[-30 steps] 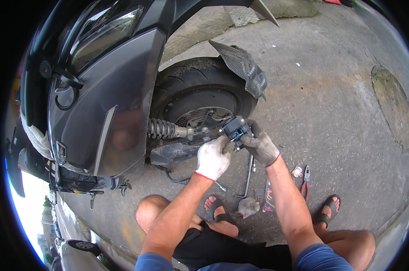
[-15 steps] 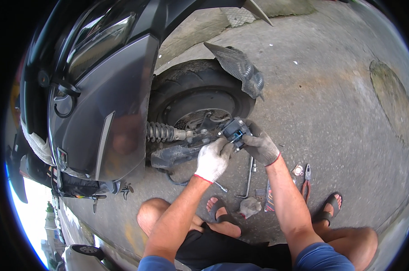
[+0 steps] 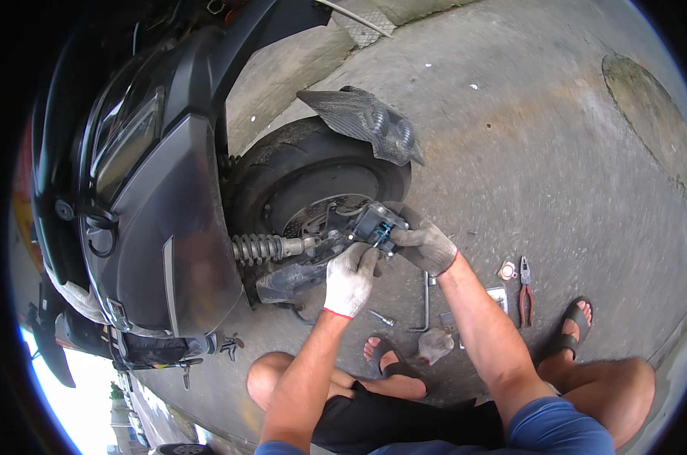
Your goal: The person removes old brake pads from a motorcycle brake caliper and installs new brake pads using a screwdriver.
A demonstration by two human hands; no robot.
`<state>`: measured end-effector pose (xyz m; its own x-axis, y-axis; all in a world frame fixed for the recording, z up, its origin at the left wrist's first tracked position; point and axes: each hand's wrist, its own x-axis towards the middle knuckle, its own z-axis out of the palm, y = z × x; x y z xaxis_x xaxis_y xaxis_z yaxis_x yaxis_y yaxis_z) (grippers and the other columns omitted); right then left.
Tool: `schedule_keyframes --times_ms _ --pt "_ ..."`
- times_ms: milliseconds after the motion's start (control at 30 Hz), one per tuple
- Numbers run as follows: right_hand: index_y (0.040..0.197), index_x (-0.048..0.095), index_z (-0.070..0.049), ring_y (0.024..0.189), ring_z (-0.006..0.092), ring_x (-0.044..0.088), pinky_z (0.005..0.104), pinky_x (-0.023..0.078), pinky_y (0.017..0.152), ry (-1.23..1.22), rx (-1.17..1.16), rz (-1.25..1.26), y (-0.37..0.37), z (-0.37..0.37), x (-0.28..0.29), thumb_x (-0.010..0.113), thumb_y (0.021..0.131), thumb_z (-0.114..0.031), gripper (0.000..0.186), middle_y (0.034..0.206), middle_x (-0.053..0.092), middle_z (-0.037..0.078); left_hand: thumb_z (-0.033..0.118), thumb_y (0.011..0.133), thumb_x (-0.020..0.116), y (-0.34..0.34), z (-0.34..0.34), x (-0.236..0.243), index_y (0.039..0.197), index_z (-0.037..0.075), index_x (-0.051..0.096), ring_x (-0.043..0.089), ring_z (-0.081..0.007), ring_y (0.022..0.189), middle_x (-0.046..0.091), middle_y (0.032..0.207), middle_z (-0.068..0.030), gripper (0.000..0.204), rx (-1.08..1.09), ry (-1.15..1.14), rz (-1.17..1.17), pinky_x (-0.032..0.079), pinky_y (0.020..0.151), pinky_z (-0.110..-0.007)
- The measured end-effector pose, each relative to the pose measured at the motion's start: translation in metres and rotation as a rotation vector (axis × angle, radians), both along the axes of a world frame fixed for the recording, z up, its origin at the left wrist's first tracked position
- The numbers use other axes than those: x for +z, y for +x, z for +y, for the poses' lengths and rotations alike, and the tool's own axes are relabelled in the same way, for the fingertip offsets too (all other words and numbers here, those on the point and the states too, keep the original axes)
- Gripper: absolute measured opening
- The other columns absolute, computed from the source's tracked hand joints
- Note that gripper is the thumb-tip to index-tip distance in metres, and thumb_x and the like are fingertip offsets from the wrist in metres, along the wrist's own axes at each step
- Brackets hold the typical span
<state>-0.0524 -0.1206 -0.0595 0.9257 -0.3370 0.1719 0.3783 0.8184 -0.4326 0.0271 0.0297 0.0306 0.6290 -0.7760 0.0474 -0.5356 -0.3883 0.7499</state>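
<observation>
A black brake caliper (image 3: 369,224) with blue parts inside is held up beside the scooter's rear wheel (image 3: 320,178). My right hand (image 3: 432,246), in a dirty grey glove, is wrapped round its right side, thumb across the front. My left hand (image 3: 349,279) wears a whiter glove with a red cuff. Its fingers pinch a thin silver pin (image 3: 379,240) at the caliper's lower side; the pin's far end is hidden. Just behind the caliper are the brake disc (image 3: 347,203) and the coil spring (image 3: 257,248) of the shock absorber.
On the ground lie an L-shaped wrench (image 3: 425,303), a socket tool (image 3: 381,318), red-handled pliers (image 3: 526,294), a small round part (image 3: 507,271) and a crumpled glove (image 3: 435,345). A mudguard (image 3: 370,125) juts over the tyre. The scooter's grey body panel (image 3: 157,243) stands at the left.
The view has shifted, so the scooter sits lower and further left. Both hands stay on the caliper with nearly the same grip.
</observation>
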Motion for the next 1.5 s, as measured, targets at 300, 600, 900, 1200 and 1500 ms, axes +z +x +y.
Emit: schedule_keyframes --times_ms 300,600,900,1200,1500 --pt "0.148 0.034 0.006 0.119 0.0258 0.058 0.0385 0.048 0.101 -0.002 -0.055 0.019 0.005 0.004 -0.006 0.08 0.079 -0.013 0.085 0.135 0.054 0.017 0.017 0.098 0.058 0.0 -0.001 0.0 0.086 0.0 0.068 0.056 -0.008 0.058 0.065 0.066 -0.0044 0.023 0.026 0.02 0.009 0.044 0.056 -0.026" --pt "0.147 0.037 0.004 0.119 0.0237 0.058 0.0378 0.049 0.099 0.083 -0.094 -0.03 0.006 0.011 -0.004 0.08 0.079 -0.012 0.082 0.133 0.056 0.016 0.018 0.101 0.056 0.001 -0.002 -0.005 0.085 0.001 0.065 0.055 -0.0076 0.062 0.065 0.07 -0.0027 0.025 0.068 -0.002 0.147 0.045 0.059 -0.024" --pt "0.146 0.041 0.001 0.122 0.0228 0.057 0.0381 0.047 0.104 0.103 -0.094 -0.037 0.0 0.012 0.003 0.082 0.078 -0.013 0.08 0.134 0.057 0.014 0.018 0.102 0.056 0.008 0.001 -0.012 0.087 0.0 0.063 0.06 -0.0101 0.071 0.066 0.079 -0.0043 0.025 0.05 -0.033 0.139 0.052 0.067 -0.027" --pt "0.147 0.038 0.002 0.125 0.0253 0.055 0.0393 0.045 0.107 0.045 -0.11 -0.011 -0.001 0.016 0.009 0.085 0.075 -0.02 0.089 0.137 0.055 0.016 0.018 0.091 0.071 -0.011 0.0 -0.003 0.087 -0.001 0.066 0.065 -0.0119 0.064 0.07 0.072 -0.0083 0.02 0.151 -0.033 0.032 0.053 0.063 -0.029" --pt "0.147 0.04 0.002 0.127 0.0244 0.054 0.0393 0.044 0.108 -0.002 -0.156 0.034 -0.004 0.016 0.008 0.089 0.073 -0.029 0.094 0.137 0.055 0.015 0.024 0.097 0.066 -0.001 0.002 0.006 0.083 0.0 0.064 0.061 -0.0111 0.054 0.066 0.067 -0.0056 0.027 0.158 0.188 0.234 0.046 0.05 -0.027"
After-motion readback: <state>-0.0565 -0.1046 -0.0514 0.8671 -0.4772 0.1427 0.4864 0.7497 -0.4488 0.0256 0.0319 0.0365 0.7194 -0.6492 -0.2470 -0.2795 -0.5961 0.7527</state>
